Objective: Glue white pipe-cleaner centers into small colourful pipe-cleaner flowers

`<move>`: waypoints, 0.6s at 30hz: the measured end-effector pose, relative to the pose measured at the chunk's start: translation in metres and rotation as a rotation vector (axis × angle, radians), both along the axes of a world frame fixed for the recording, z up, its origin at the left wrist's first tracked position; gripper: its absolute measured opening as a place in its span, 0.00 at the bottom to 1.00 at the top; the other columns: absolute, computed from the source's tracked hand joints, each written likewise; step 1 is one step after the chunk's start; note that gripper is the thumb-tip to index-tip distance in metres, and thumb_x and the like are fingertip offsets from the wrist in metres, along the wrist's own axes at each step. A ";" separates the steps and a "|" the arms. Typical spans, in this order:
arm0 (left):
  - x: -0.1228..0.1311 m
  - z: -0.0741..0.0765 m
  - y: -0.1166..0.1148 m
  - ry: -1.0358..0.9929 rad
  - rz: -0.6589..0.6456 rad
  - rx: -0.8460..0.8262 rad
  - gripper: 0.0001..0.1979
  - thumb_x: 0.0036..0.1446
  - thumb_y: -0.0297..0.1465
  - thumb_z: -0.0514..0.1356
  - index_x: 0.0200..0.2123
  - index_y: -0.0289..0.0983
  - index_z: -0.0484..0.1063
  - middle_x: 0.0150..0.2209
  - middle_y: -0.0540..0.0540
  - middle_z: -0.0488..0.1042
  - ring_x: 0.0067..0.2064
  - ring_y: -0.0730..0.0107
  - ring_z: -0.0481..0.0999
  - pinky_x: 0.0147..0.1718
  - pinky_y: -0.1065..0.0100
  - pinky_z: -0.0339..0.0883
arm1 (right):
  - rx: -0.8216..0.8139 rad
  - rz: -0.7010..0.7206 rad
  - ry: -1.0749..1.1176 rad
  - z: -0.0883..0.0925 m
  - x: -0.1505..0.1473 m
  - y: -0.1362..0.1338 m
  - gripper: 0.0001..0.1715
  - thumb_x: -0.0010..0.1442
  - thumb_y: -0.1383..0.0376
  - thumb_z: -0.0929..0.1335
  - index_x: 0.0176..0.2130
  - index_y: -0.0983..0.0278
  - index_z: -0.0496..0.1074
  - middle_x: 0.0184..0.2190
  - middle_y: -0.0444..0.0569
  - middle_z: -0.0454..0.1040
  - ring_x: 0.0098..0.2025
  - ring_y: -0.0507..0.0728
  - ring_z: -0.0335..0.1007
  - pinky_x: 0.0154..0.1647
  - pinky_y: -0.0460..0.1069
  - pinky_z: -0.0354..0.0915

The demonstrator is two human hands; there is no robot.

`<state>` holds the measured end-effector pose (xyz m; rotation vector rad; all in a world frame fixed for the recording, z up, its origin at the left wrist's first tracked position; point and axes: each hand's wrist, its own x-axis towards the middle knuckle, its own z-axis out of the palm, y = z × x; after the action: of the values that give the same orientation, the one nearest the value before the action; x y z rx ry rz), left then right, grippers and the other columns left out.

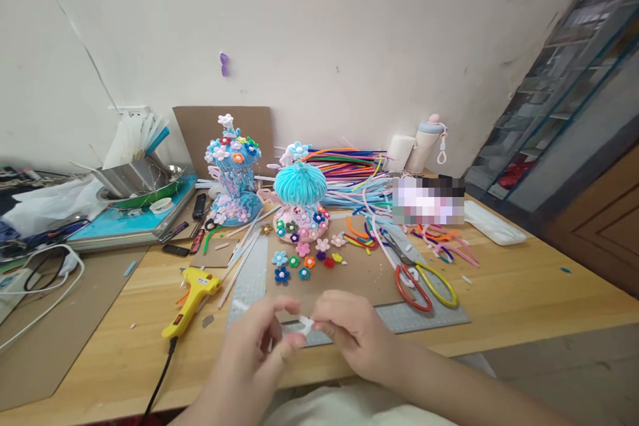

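Note:
A short white pipe cleaner (305,325), bent into a small loop, is between my two hands just above the table's front part. My left hand (254,346) curls around one side of it, thumb and fingers slightly apart and a little blurred. On the other side, my right hand (354,336) pinches its end between thumb and fingertips. Just beyond lie several small pipe cleaner flowers, among them a dark blue one (282,274) and an orange one (310,262). Behind them stands a turquoise-domed pipe cleaner piece (300,185) on a pink flowered base (299,229).
A yellow glue gun (192,299) lies left, its cord over the front edge. Red-and-yellow-handled scissors (414,273) rest on the cardboard (344,283) and cutting mat (429,321). A taller blue flowered piece (234,180), bundled pipe cleaners (344,166), a bottle (422,150) and a metal bowl (134,176) stand behind.

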<state>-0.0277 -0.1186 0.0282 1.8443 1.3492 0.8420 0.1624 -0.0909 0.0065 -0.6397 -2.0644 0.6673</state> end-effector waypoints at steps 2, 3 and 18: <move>-0.004 0.005 -0.001 0.243 -0.069 0.364 0.14 0.54 0.35 0.61 0.45 0.43 0.69 0.39 0.45 0.75 0.34 0.65 0.70 0.33 0.68 0.61 | -0.169 -0.016 0.053 0.000 -0.002 0.000 0.13 0.64 0.64 0.61 0.30 0.64 0.67 0.25 0.44 0.66 0.29 0.50 0.62 0.30 0.45 0.57; -0.005 0.008 -0.001 0.344 -0.120 0.501 0.13 0.54 0.31 0.60 0.45 0.43 0.70 0.42 0.45 0.75 0.36 0.64 0.71 0.36 0.67 0.61 | -0.230 -0.016 0.063 0.000 -0.003 0.000 0.13 0.64 0.63 0.62 0.29 0.64 0.68 0.24 0.43 0.66 0.28 0.50 0.61 0.30 0.44 0.57; 0.008 0.023 0.006 -0.571 -0.098 -0.797 0.17 0.48 0.42 0.63 0.21 0.34 0.71 0.21 0.48 0.69 0.24 0.75 0.64 0.26 0.73 0.56 | 0.315 0.144 -0.090 0.008 0.007 -0.002 0.17 0.65 0.67 0.54 0.34 0.64 0.68 0.27 0.52 0.71 0.29 0.55 0.60 0.31 0.51 0.58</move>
<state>-0.0194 -0.1126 0.0515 0.9432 0.9979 0.5835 0.1690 -0.0929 0.0149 -0.3485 -2.2533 0.3851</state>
